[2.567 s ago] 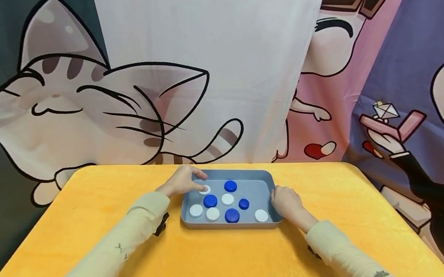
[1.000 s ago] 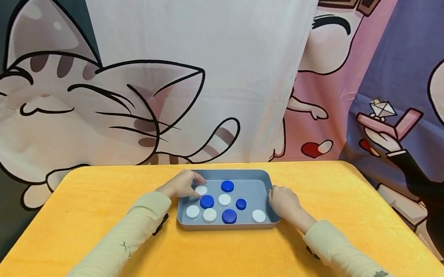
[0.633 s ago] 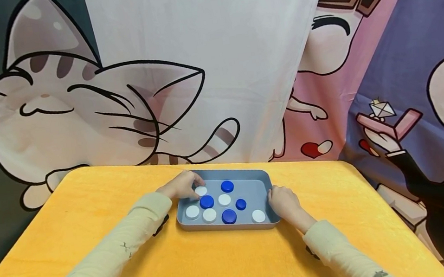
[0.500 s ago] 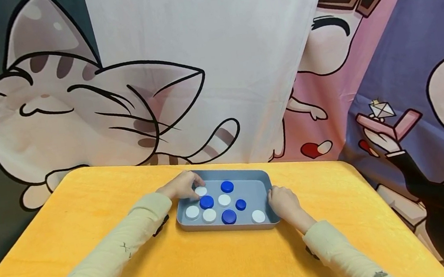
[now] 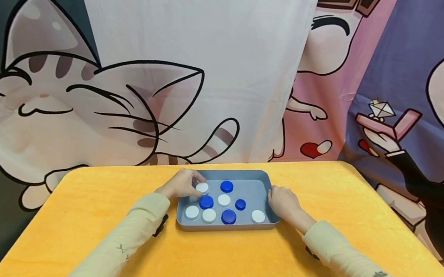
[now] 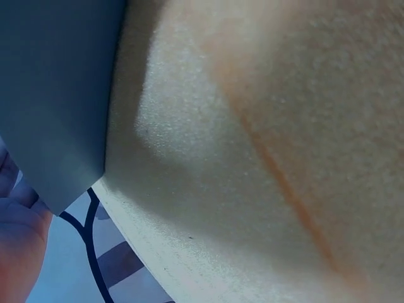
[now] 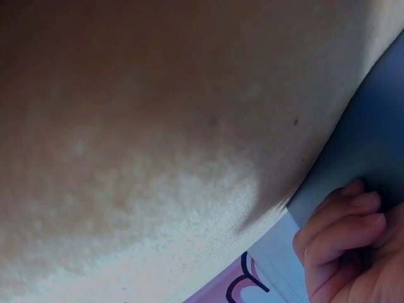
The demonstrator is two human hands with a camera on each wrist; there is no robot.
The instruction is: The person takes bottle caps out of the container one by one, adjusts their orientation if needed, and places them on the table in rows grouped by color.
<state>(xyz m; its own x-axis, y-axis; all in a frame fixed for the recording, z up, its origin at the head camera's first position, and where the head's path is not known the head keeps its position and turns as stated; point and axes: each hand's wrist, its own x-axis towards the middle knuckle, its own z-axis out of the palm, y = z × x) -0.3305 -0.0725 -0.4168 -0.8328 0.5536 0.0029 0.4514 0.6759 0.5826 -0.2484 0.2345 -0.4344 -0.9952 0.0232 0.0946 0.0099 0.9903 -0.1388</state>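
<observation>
In the head view, a shallow grey-blue tray (image 5: 256,185) lies on the table, holding several round plastic caps, some white and some blue. My left hand (image 5: 178,184) reaches over its left end and pinches a white cap (image 5: 202,188) between thumb and fingers, just behind a blue cap (image 5: 206,202). At the opposite end, the fingers of my right hand (image 5: 285,201) curl over the tray's right wall. The right wrist view shows those curled fingers against the tray (image 7: 360,139). Only the edge of my left hand (image 6: 22,252) appears in the left wrist view.
A yellow cloth covers the table (image 5: 222,269). Behind it hangs a curtain (image 5: 237,61) with cartoon figures, close to the table's far edge. Other white caps (image 5: 191,212) and blue caps (image 5: 228,216) lie spread across the tray floor.
Earlier, my left thumb and fingers closed in around the white cap. Over the last half second, the cap has risen slightly with that hand. My right hand keeps its hold on the tray.
</observation>
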